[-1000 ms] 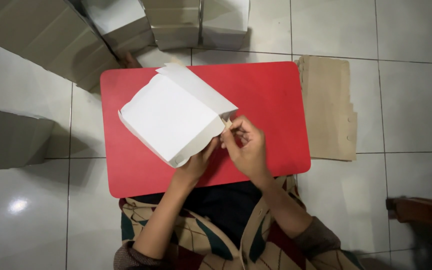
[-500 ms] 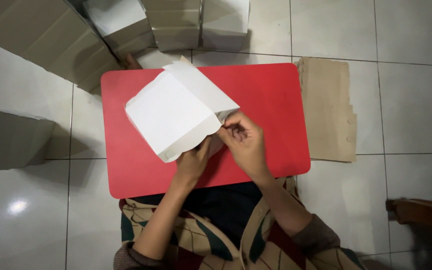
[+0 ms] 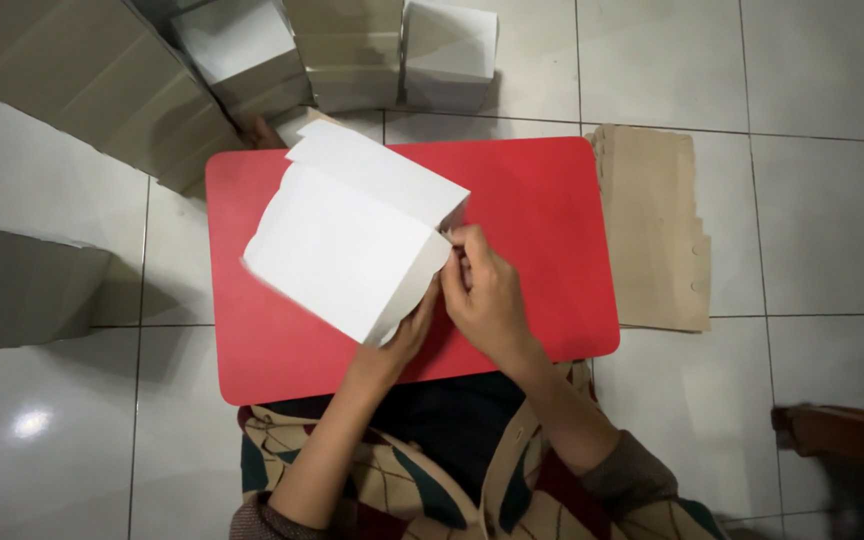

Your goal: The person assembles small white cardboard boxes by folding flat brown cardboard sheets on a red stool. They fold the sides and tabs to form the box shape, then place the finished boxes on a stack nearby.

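Observation:
A white cardboard box (image 3: 347,240), partly folded into shape, lies on a small red table (image 3: 542,200) in front of me. My left hand (image 3: 407,335) reaches under the box's near right corner and holds it from below. My right hand (image 3: 484,295) pinches a flap at the box's right edge, fingers closed on the card. A flat upper flap of the box points toward the far side of the table.
Flattened brown cardboard sheets (image 3: 657,230) lie on the tiled floor right of the table. Stacks of folded white and grey boxes (image 3: 347,50) stand behind the table, and more large ones (image 3: 72,80) at the left. A brown object (image 3: 842,440) sits at the lower right.
The box has been turned and shifted slightly right and up on the table, and my right hand has moved with its edge, still pinching the flap.

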